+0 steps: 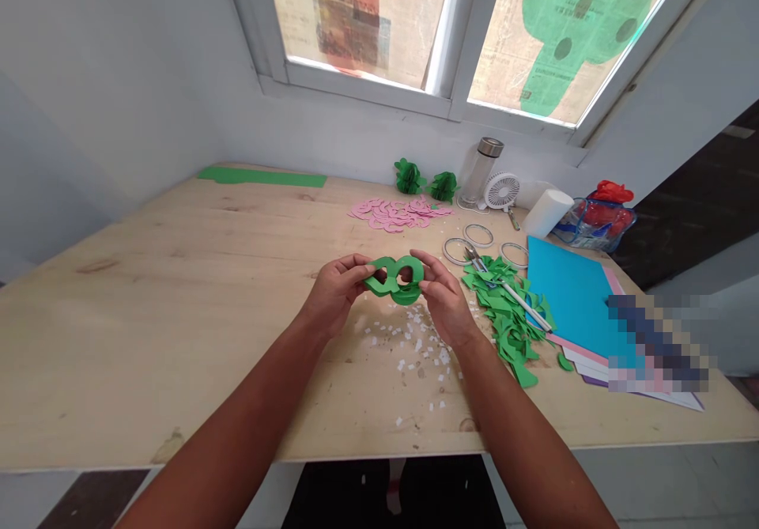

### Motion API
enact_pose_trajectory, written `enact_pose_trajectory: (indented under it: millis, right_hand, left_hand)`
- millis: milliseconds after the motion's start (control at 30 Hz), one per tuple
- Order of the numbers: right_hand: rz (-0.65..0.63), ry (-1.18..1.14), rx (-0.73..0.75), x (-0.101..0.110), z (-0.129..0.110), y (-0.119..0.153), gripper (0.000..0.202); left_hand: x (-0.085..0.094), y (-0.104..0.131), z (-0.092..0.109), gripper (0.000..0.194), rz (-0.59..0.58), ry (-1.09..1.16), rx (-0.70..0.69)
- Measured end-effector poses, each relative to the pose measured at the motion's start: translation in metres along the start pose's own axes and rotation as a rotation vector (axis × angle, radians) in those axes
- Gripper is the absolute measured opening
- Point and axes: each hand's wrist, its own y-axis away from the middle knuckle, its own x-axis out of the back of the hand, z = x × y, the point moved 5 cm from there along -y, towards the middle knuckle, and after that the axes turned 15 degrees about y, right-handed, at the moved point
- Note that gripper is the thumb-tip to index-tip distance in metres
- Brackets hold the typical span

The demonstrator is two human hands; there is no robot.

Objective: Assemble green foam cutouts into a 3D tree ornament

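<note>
The left hand [335,295] and right hand [446,301] pinch a green, double-ringed paper cutout [392,285] between their fingers, seemingly adjusting its layers; next likely calls for gentle, even tension.

The gap between the left hand [337,293] and the right hand [449,301] is bridged by a green paper cutout [406,297]. To the left, the bench [178,315] offers a broad open stretch, with a flat green strip [261,176] near its back edge. Ahead, pink cutouts [397,214] lie low, and 2 green paper trees [409,177] stand behind. Rightward passage is tight: green scraps [510,331] heap up just beside the right arm, 3 tape rings [479,244] lie beyond, and a bottle [476,177] and a fan [502,190] rise farther back.
</note>
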Motion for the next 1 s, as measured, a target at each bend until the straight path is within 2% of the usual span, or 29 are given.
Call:
enact_pose_trajectory:
  millis: [333, 567, 1000]
  right_hand:
    - [0.005, 0.017, 0.003, 0.0005, 0.0012, 0.0002, 0.048]
    - [0.09, 0.138, 0.01, 0.0001, -0.0001, 0.0002, 0.044]
    - [0.025, 0.175, 0.046, -0.0005, 0.0046, -0.0011, 0.054]
  left_hand:
    - [-0.0013, 0.0018, 0.0017, 0.016, 0.023, -0.01, -0.013]
    - [-0.0007, 0.0019, 0.0019, 0.015, 0.031, -0.013, -0.029]
    - [0.0027, 0.0006, 0.0029, 0.018, 0.065, 0.011, -0.035]
